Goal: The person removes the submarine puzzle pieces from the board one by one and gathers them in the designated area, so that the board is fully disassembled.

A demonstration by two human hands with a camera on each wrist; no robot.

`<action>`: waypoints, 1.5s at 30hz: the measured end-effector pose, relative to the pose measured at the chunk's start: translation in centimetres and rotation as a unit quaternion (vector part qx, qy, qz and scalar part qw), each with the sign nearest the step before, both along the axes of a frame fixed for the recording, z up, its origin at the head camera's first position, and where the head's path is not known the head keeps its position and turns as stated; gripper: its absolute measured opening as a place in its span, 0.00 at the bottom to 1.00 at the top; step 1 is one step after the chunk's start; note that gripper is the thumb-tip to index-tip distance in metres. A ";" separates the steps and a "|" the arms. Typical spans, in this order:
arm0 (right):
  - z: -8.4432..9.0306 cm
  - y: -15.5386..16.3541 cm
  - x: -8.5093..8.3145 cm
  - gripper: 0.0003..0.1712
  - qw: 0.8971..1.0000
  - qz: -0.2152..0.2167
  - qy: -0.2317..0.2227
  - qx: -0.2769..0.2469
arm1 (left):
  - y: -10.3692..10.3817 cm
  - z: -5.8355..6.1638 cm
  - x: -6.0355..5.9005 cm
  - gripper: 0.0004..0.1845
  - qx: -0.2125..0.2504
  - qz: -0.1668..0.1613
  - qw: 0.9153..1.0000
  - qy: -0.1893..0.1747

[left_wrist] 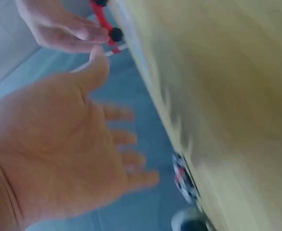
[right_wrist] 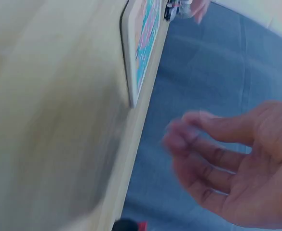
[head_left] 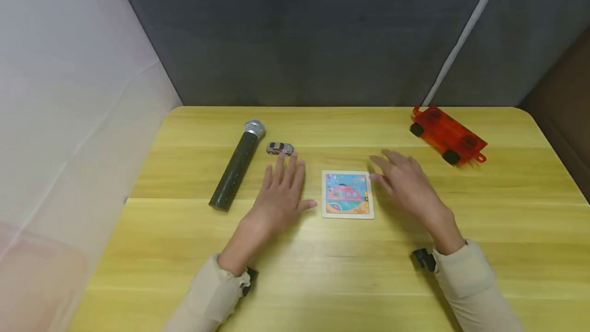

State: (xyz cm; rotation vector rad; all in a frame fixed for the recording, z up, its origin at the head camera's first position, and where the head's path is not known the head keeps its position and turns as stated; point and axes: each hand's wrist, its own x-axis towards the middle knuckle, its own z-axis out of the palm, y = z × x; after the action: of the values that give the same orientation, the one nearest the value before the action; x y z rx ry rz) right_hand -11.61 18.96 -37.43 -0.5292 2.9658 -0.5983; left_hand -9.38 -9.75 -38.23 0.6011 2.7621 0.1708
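A square picture puzzle (head_left: 348, 194) with a white border and a pink submarine scene lies flat on the table between the hands. To its left is my left hand (head_left: 282, 200), held above the table with straight, spread fingers and nothing in it. Just beyond those fingertips sits a small silver toy car (head_left: 279, 148). My right hand (head_left: 407, 183) hovers at the puzzle's right edge, its fingers loosely bent; in the right wrist view, the empty palm (right_wrist: 271, 168) shows a gap between it and the tabletop.
A dark microphone (head_left: 236, 168) with a silver head lies at the left. At the back right is a red toy cart (head_left: 448, 135) with black wheels. A dark grey panel (head_left: 295, 35) rises behind the wooden table (head_left: 322, 281), and a pale wall (head_left: 69, 117) borders its left side.
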 end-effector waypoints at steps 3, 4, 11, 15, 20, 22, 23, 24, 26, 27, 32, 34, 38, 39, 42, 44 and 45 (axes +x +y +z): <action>-0.1 -0.8 -0.6 0.12 1.000 -0.016 0.014 -0.011 | 1.8 0.2 0.1 0.44 0.040 -0.056 0.997 -0.035; -0.1 -1.1 -0.8 0.11 1.000 -0.020 -0.002 -0.010 | 2.5 0.1 0.1 0.43 0.052 -0.077 0.994 -0.051; -0.6 -2.0 -1.1 0.15 0.996 -0.001 -0.085 0.033 | 5.9 -0.5 0.7 0.38 0.018 -0.127 0.986 -0.103; -0.5 -2.2 -0.9 0.12 0.997 0.002 -0.072 0.035 | 5.9 -0.8 0.9 0.38 -0.003 -0.124 0.988 -0.088; -1.1 -2.7 -0.8 0.09 0.998 0.012 -0.050 0.041 | 6.0 -0.7 1.1 0.38 -0.013 -0.124 0.989 -0.075; -1.4 -2.9 -0.7 0.06 0.998 0.015 -0.048 0.038 | 6.1 -0.6 1.2 0.38 -0.020 -0.125 0.990 -0.069; -1.6 -2.9 -0.7 0.05 0.998 0.017 -0.046 0.035 | 6.1 -0.6 1.2 0.38 -0.022 -0.124 0.990 -0.068; -1.7 -2.9 -0.7 0.06 0.998 0.018 -0.045 0.030 | 6.1 -0.6 1.2 0.38 -0.025 -0.125 0.990 -0.067; -1.8 -2.9 -0.8 0.06 0.999 0.021 -0.044 0.018 | 6.1 -0.6 1.2 0.37 -0.029 -0.126 0.989 -0.067; -1.9 -2.9 -0.8 0.06 0.999 0.023 -0.042 0.014 | 6.1 -0.6 1.1 0.37 -0.029 -0.125 0.989 -0.069; -1.6 -2.8 -0.9 0.08 1.000 0.012 -0.024 0.002 | 5.8 -0.8 0.8 0.37 -0.014 -0.125 0.989 -0.081; -1.3 -2.7 -0.9 0.08 1.000 0.009 -0.019 0.006 | 5.7 -0.9 0.7 0.37 -0.010 -0.126 0.988 -0.085; -1.0 -2.2 -0.9 0.11 1.000 0.014 -0.005 0.016 | 5.7 -0.9 0.5 0.37 -0.012 -0.127 0.988 -0.084; -1.0 -2.1 -1.0 0.12 1.000 0.015 -0.005 0.017 | 5.7 -0.9 0.5 0.37 -0.013 -0.127 0.988 -0.084; -1.0 -2.1 -1.0 0.11 1.000 0.011 -0.009 0.014 | 5.8 -0.9 0.4 0.37 -0.014 -0.127 0.989 -0.080; -1.1 -2.1 -1.1 0.08 1.000 0.005 -0.012 0.011 | 5.8 -0.9 0.4 0.37 -0.014 -0.127 0.989 -0.079; -1.1 -2.2 -1.1 0.07 1.000 0.004 -0.011 0.009 | 5.8 -0.9 0.4 0.37 -0.014 -0.127 0.989 -0.079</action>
State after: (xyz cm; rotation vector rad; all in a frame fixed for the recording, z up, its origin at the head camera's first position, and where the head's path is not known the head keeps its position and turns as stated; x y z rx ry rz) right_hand -12.70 16.77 -38.56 -0.5281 2.9441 -0.5716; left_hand -8.97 -3.91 -39.10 0.8833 2.5054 0.1163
